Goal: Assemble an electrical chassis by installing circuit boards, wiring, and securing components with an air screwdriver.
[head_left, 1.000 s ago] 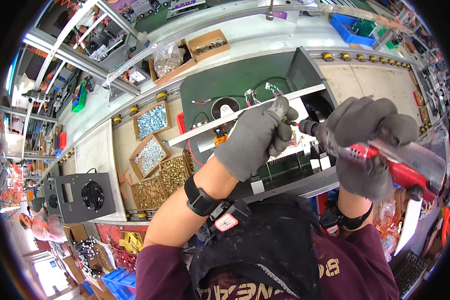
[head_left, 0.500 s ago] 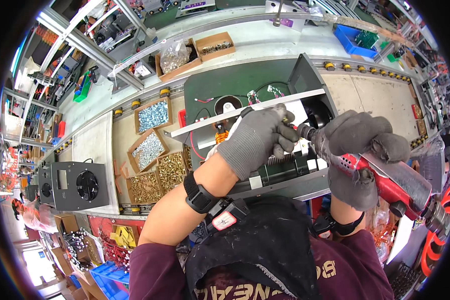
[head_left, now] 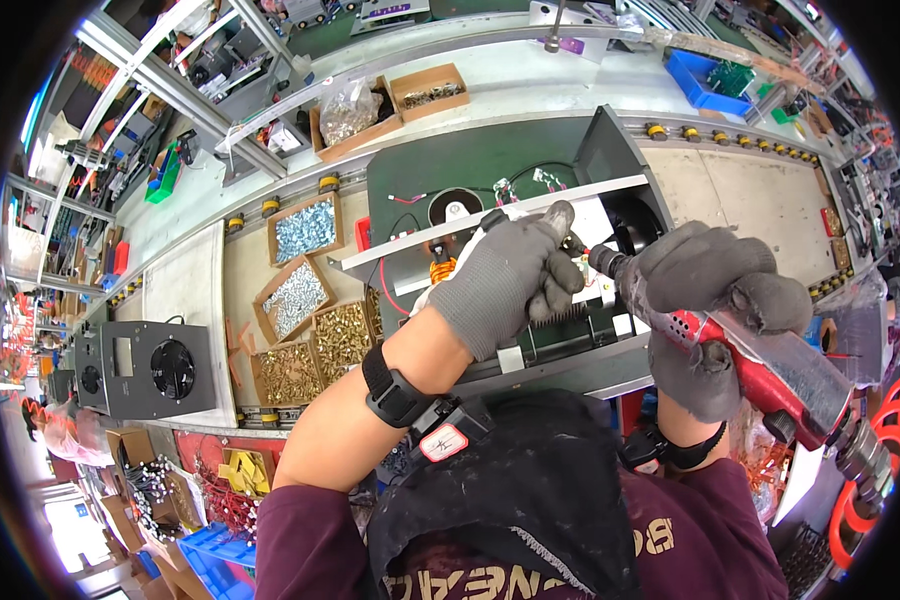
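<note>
Grey-gloved right hand (head_left: 715, 290), grip clamped on red electric screwdriver (head_left: 770, 365), tip at black chassis (head_left: 570, 330); left hand (head_left: 505, 280), fingers closed, steadies chassis on tabletop (head_left: 760, 200).

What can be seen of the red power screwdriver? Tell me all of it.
The red power screwdriver has a red body that looks like plastic, with small vent holes, and a dark nose with a thin bit. It lies slanted, its tip toward the open black chassis at the upper left. The gloved right hand grips it; the gloved left hand sits by its tip. A cable runs from its rear.
</note>
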A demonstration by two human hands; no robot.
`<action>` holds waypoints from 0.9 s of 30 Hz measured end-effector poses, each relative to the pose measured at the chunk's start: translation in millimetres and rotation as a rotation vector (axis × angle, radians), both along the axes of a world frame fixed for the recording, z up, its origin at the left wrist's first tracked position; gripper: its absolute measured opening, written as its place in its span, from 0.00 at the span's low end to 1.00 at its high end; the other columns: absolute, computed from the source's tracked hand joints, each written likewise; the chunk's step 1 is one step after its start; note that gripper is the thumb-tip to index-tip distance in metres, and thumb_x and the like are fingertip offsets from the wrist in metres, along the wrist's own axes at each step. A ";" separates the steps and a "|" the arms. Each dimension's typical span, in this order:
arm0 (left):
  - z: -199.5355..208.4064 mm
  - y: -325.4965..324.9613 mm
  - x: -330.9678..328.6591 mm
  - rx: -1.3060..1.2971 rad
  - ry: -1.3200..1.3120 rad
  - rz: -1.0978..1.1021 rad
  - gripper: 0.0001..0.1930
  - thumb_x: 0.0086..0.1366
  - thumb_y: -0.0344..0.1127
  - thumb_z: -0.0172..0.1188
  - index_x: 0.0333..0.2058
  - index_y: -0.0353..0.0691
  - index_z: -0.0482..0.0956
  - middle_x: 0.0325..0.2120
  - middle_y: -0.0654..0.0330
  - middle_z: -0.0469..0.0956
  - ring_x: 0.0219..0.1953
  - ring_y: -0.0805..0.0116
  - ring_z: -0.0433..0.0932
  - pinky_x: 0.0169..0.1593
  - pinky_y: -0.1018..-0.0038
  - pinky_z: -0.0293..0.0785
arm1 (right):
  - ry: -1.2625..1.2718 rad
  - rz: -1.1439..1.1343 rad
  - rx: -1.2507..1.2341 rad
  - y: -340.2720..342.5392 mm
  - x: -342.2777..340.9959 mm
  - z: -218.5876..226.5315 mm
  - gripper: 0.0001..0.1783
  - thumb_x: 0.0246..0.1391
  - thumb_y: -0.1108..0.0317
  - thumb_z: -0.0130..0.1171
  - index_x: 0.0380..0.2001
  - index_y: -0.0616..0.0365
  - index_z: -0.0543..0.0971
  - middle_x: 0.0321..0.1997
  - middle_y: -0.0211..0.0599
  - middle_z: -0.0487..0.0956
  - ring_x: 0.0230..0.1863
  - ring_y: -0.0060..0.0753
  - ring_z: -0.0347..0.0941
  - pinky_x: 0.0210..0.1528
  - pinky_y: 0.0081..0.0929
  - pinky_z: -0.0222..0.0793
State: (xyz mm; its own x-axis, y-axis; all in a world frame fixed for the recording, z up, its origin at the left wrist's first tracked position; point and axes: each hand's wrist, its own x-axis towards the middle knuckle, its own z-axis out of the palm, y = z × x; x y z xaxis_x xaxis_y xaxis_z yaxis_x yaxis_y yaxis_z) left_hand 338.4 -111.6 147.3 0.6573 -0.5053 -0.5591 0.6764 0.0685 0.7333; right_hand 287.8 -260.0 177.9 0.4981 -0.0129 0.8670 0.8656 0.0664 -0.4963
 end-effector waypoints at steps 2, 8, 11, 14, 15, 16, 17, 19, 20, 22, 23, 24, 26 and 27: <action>-2.6 2.0 -1.5 -0.014 -0.081 0.006 0.29 0.66 0.58 0.41 0.28 0.34 0.72 0.09 0.64 0.66 0.09 0.79 0.62 0.12 0.84 0.56 | 0.075 -0.094 0.017 2.9 -3.3 -1.3 0.19 0.52 0.57 0.57 0.44 0.50 0.67 0.25 0.37 0.67 0.22 0.35 0.65 0.21 0.33 0.68; -5.7 62.1 7.2 0.403 -0.512 -0.202 0.32 0.66 0.61 0.34 0.42 0.37 0.77 0.14 0.64 0.73 0.13 0.81 0.68 0.19 0.83 0.64 | 0.331 -0.027 0.303 -7.3 -9.6 -8.4 0.16 0.47 0.56 0.57 0.31 0.53 0.66 0.24 0.33 0.61 0.27 0.34 0.59 0.28 0.33 0.61; -2.6 128.7 -3.6 0.815 -0.992 -0.157 0.15 0.62 0.39 0.51 0.46 0.42 0.75 0.32 0.54 0.77 0.35 0.71 0.76 0.42 0.72 0.73 | 0.333 0.135 0.227 -25.9 -3.7 -5.8 0.21 0.44 0.52 0.57 0.30 0.56 0.64 0.29 0.36 0.62 0.33 0.34 0.58 0.32 0.32 0.59; -7.4 165.0 -55.9 1.238 -1.364 -0.621 0.24 0.48 0.28 0.60 0.48 0.50 0.75 0.47 0.49 0.71 0.50 0.58 0.70 0.53 0.64 0.65 | 0.359 0.085 0.090 -35.1 -0.1 -7.9 0.24 0.43 0.49 0.57 0.29 0.57 0.62 0.30 0.36 0.62 0.34 0.33 0.57 0.32 0.30 0.55; -12.3 162.7 -77.4 1.295 -1.365 -0.579 0.30 0.41 0.30 0.64 0.48 0.57 0.76 0.52 0.50 0.67 0.53 0.49 0.66 0.55 0.60 0.62 | 0.398 0.042 0.087 -36.5 0.6 -10.2 0.24 0.43 0.49 0.58 0.28 0.56 0.61 0.29 0.35 0.62 0.33 0.32 0.56 0.32 0.30 0.54; -16.9 159.7 -94.6 1.180 -1.466 -0.457 0.25 0.42 0.33 0.64 0.44 0.57 0.77 0.48 0.52 0.69 0.50 0.51 0.67 0.52 0.60 0.64 | 0.393 0.078 0.147 -36.8 2.1 -13.5 0.22 0.43 0.51 0.56 0.27 0.56 0.61 0.27 0.35 0.59 0.31 0.33 0.55 0.29 0.29 0.53; -21.7 155.0 -107.9 1.077 -1.546 -0.345 0.20 0.42 0.36 0.64 0.39 0.58 0.79 0.45 0.55 0.72 0.47 0.52 0.68 0.49 0.60 0.66 | 0.401 0.201 0.206 -38.0 4.1 -16.1 0.22 0.44 0.50 0.56 0.30 0.57 0.63 0.29 0.36 0.61 0.33 0.34 0.57 0.32 0.30 0.55; -28.8 144.6 -120.3 1.038 -1.630 -0.318 0.15 0.43 0.39 0.65 0.34 0.58 0.79 0.45 0.56 0.72 0.47 0.57 0.68 0.50 0.60 0.65 | 0.371 0.317 0.106 -39.8 6.4 -22.3 0.24 0.47 0.50 0.55 0.36 0.59 0.66 0.34 0.37 0.65 0.37 0.36 0.60 0.39 0.33 0.59; -28.9 141.8 -119.5 0.953 -1.591 -0.301 0.09 0.46 0.38 0.64 0.29 0.50 0.79 0.45 0.54 0.72 0.44 0.59 0.71 0.48 0.63 0.68 | 0.431 0.196 0.362 -39.0 4.8 -27.6 0.23 0.48 0.51 0.55 0.40 0.58 0.67 0.36 0.37 0.66 0.39 0.37 0.61 0.42 0.35 0.60; -26.4 139.9 -101.3 0.701 -1.339 0.098 0.10 0.49 0.38 0.63 0.32 0.46 0.77 0.44 0.54 0.72 0.42 0.60 0.72 0.45 0.65 0.70 | 0.522 0.221 0.557 -44.3 3.1 -28.9 0.22 0.49 0.54 0.56 0.44 0.54 0.68 0.39 0.36 0.67 0.42 0.37 0.62 0.48 0.38 0.60; -25.1 138.6 -87.2 0.701 -1.217 0.300 0.11 0.52 0.37 0.61 0.35 0.43 0.75 0.43 0.53 0.72 0.40 0.62 0.74 0.43 0.67 0.72 | 0.559 0.231 0.661 -46.5 2.8 -28.5 0.22 0.50 0.56 0.56 0.47 0.52 0.69 0.40 0.35 0.67 0.44 0.38 0.63 0.51 0.40 0.60; -23.0 136.7 -73.3 0.833 -1.156 0.438 0.13 0.55 0.36 0.60 0.38 0.39 0.73 0.42 0.53 0.72 0.38 0.63 0.75 0.41 0.70 0.74 | 0.515 0.305 0.458 -49.3 4.6 -27.8 0.21 0.49 0.57 0.57 0.46 0.51 0.69 0.39 0.35 0.67 0.43 0.37 0.62 0.50 0.40 0.59; -23.3 127.4 -37.7 0.587 -0.932 0.699 0.15 0.62 0.36 0.53 0.45 0.36 0.66 0.38 0.52 0.73 0.36 0.63 0.77 0.37 0.71 0.78 | 0.421 0.282 0.323 -50.0 8.2 -27.2 0.20 0.48 0.59 0.58 0.44 0.50 0.69 0.35 0.33 0.65 0.37 0.33 0.60 0.42 0.35 0.59; -23.6 120.3 -21.1 -0.085 -0.452 1.022 0.17 0.66 0.38 0.49 0.49 0.36 0.61 0.35 0.52 0.74 0.35 0.63 0.78 0.36 0.71 0.81 | 0.401 0.258 0.319 -49.2 11.3 -27.0 0.19 0.48 0.59 0.59 0.43 0.49 0.69 0.34 0.33 0.64 0.34 0.31 0.60 0.38 0.33 0.60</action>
